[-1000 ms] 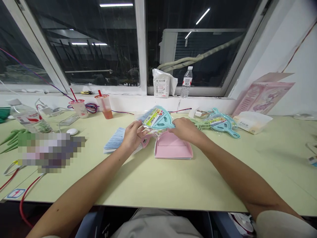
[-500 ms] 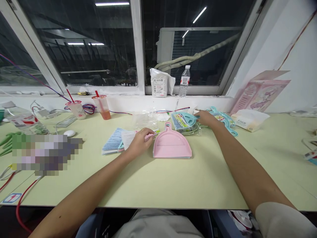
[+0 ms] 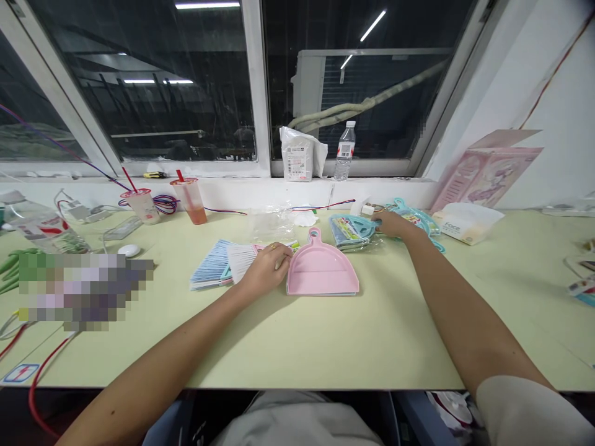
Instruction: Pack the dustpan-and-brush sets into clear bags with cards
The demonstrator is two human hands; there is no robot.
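In the head view, the pink dustpan (image 3: 323, 269) lies flat on the table (image 3: 325, 347) in front of you, its long axis running away from you: handle toward the window (image 3: 344, 87), broad mouth toward your body. Your left hand (image 3: 267, 269) is the nearer one to it, its fingertips right at the pan's left edge, so the pan sits directly to the right of those fingers; whether they touch it, you cannot tell from here. These fingers are curled inward beside the white-bristled brush (image 3: 239, 261), whose bristles fan out to the left; its handle end is hidden by the hand, so a grasp on it cannot be confirmed. Your right hand (image 3: 394, 224) reaches farther out, beyond the pan and to its right. There the wrapped teal dustpan (image 3: 352, 230) lies nearly crosswise, wide end left and handle pointing right, into your fingers. They meet at the handle's tip, but you cannot tell if they pinch it or have let go. Just past that hand, on the right, lies another teal set (image 3: 436, 230).
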